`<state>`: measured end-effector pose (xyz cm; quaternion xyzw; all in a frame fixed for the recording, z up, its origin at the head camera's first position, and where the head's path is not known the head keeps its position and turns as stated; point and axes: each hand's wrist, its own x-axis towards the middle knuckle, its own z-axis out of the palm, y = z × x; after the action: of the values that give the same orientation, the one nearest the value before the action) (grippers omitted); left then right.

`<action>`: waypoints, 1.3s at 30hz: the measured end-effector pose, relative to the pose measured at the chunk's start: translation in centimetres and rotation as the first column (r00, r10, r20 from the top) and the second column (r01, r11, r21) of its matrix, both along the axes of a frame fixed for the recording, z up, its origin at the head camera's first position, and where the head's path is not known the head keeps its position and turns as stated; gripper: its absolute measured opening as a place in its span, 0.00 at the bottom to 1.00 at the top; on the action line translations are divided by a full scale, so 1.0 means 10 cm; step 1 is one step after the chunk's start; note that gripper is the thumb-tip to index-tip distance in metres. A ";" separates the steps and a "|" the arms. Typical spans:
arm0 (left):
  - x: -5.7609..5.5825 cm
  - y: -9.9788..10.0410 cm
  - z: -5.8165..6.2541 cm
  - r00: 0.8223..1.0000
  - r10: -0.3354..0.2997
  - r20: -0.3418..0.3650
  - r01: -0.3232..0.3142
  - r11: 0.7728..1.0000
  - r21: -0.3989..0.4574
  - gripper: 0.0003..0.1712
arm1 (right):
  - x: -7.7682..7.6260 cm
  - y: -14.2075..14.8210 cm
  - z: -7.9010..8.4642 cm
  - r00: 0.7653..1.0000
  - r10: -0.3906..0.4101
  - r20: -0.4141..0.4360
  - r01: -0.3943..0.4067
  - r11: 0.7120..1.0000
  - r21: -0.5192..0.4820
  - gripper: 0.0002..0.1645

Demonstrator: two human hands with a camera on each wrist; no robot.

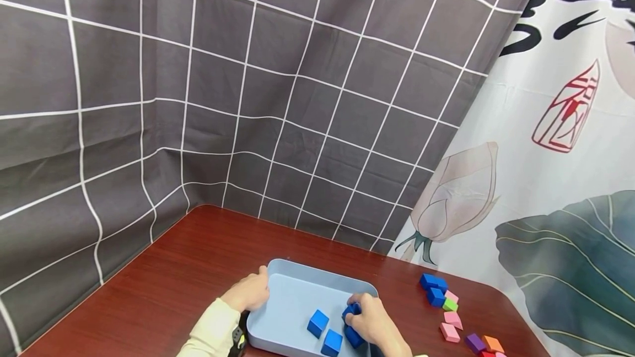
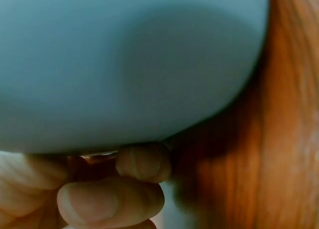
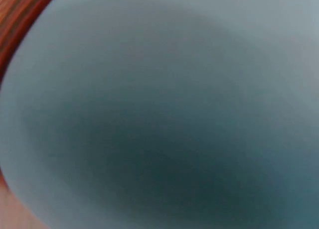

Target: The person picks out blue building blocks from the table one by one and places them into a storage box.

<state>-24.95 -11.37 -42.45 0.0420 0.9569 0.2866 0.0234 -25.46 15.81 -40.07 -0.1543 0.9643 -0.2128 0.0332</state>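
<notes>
A shallow light-blue tray [image 1: 292, 293] lies on the table in the head view. On its left side my left hand [image 1: 247, 292] holds the rim; in the left wrist view curled fingertips [image 2: 142, 162] press against the outside of the tray wall [image 2: 189, 79]. Inside the tray at the right, my right hand [image 1: 372, 321] pinches a blue block [image 1: 351, 309] between thumb and fingers. Another blue block [image 1: 353, 337] sits right below that hand, and two more blue blocks [image 1: 318, 323] [image 1: 332, 342] stand to its left. The right wrist view shows mostly tray surface [image 3: 164, 55], blurred.
Right of the tray on the reddish-brown table [image 1: 223, 258] lie several blue blocks [image 1: 435, 297], pink blocks [image 1: 450, 332], a green block [image 1: 450, 304], a purple block [image 1: 475, 343] and an orange block [image 1: 493, 344]. A grey checked curtain [image 1: 297, 98] hangs behind the table.
</notes>
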 end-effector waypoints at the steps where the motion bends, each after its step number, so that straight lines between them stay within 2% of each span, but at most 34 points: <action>1: 0.00 0.00 0.00 1.000 0.002 0.000 -0.002 1.000 0.000 0.31 | 0.00 0.00 0.00 1.000 -0.014 0.005 0.014 1.000 0.007 0.14; 7: -0.01 0.01 0.00 1.000 0.005 0.010 -0.005 1.000 0.003 0.30 | 0.03 -0.03 -0.01 0.998 -0.058 0.024 0.056 0.997 0.055 0.13; 15: 0.00 0.02 -0.01 1.000 0.011 0.017 -0.011 1.000 0.021 0.30 | 0.05 -0.06 -0.03 0.996 -0.070 0.058 0.067 0.997 0.049 0.13; 25: -0.01 0.00 -0.02 1.000 0.008 -0.007 -0.008 1.000 0.000 0.30 | 0.03 -0.07 -0.03 0.997 -0.035 0.067 0.030 0.998 0.060 0.15; 34: 0.01 0.00 0.00 1.000 0.005 0.003 -0.005 1.000 0.012 0.30 | 0.02 -0.05 -0.04 0.997 -0.023 0.070 0.020 0.999 0.048 0.15; 39: 0.00 0.00 0.00 1.000 0.005 -0.005 -0.005 1.000 0.009 0.30 | -0.01 0.02 -0.02 0.998 0.057 -0.010 -0.058 0.998 -0.030 0.19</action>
<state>-24.92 -11.34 -42.41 0.0406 0.9558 0.2907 0.0199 -25.54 16.00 -40.23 -0.1835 0.9562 -0.2257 0.0327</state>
